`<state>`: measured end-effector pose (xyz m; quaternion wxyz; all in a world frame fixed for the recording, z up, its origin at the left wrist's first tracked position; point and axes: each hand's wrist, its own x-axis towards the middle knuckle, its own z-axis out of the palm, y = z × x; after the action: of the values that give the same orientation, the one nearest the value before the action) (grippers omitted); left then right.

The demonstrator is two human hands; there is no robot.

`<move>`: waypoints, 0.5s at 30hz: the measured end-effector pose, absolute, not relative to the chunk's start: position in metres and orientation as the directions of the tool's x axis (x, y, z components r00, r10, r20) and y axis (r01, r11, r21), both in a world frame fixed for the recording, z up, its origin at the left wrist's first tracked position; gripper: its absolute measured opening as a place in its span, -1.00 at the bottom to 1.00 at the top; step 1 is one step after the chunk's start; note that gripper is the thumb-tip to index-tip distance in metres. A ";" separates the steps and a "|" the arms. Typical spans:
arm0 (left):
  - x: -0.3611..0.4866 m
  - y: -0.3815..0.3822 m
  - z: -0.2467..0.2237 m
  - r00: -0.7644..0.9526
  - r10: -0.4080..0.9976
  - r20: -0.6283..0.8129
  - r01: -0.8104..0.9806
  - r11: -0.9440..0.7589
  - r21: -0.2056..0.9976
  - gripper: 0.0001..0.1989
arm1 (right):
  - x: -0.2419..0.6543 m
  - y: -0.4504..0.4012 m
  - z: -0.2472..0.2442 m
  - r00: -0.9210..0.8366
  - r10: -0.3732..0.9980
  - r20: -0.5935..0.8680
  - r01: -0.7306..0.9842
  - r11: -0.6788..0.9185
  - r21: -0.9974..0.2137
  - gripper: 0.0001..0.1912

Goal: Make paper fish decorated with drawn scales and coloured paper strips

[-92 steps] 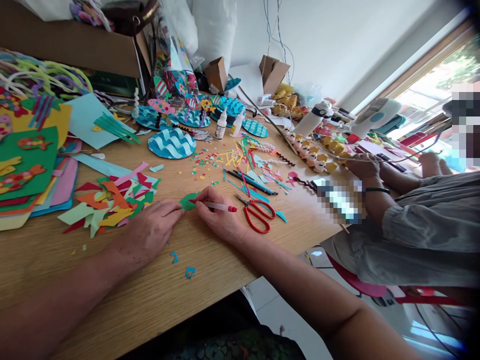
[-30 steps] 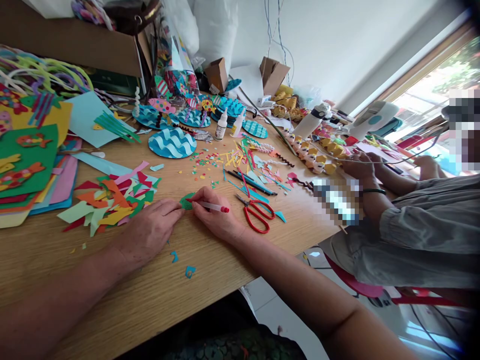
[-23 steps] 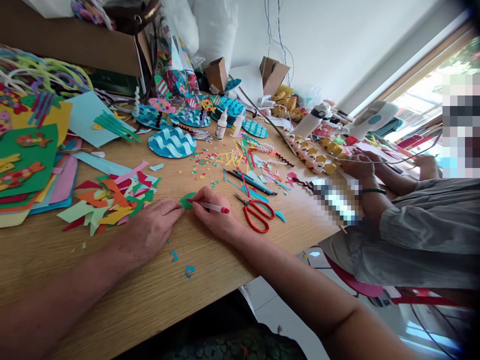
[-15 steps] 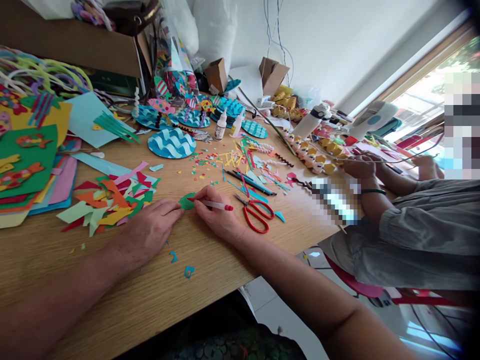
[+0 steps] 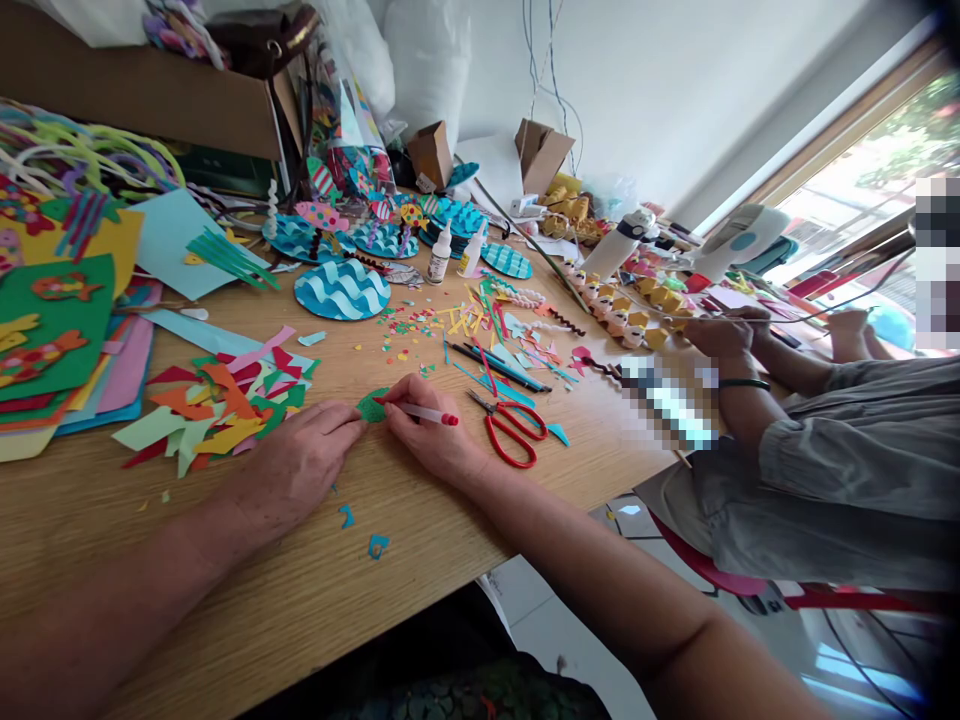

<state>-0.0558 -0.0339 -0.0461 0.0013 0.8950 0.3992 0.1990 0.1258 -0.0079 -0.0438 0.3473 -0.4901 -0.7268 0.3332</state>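
A small green paper piece (image 5: 371, 405) lies on the wooden table between my hands. My left hand (image 5: 311, 455) presses its left edge with fingers held together. In my right hand (image 5: 424, 430) is a red-capped pen (image 5: 429, 413), its red tip touching the right side of the green piece. Red-handled scissors (image 5: 511, 430) lie just right of my right hand, blades partly open. Colored paper scraps (image 5: 225, 405) are heaped beyond my left hand. Two small blue scraps (image 5: 378, 546) rest nearer the table's front edge.
Blue wavy-striped discs (image 5: 343, 290) and glue bottles (image 5: 440, 253) stand farther back. Dark pens (image 5: 510, 368) lie beyond the scissors. Stacked colored sheets (image 5: 60, 330) are at left. Another person's hands (image 5: 720, 335) work at the right, near yellow cup shapes (image 5: 611, 310).
The view has shifted very slightly. My right hand and the pen have moved a little to the left over the green piece; my left hand stays against it.
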 end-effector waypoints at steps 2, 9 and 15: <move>-0.056 -0.034 -0.047 0.602 0.715 0.356 0.716 -0.680 0.156 -0.61 | 0.126 -0.008 -0.044 -0.277 0.945 0.175 0.483 0.294 -0.825 -0.96; -0.056 -0.035 -0.045 0.610 0.703 0.365 0.710 -0.690 0.141 -0.60 | 0.126 -0.008 -0.043 -0.291 0.939 0.182 0.471 0.306 -0.827 -0.94; -0.056 -0.035 -0.045 0.606 0.704 0.369 0.712 -0.688 0.143 -0.61 | 0.126 -0.009 -0.040 -0.274 0.946 0.176 0.518 0.299 -0.801 -0.97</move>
<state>-0.0560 -0.0350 -0.0455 -0.0091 0.8961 0.3951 0.2022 0.1265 -0.0086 -0.0402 0.3368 -0.4996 -0.7322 0.3175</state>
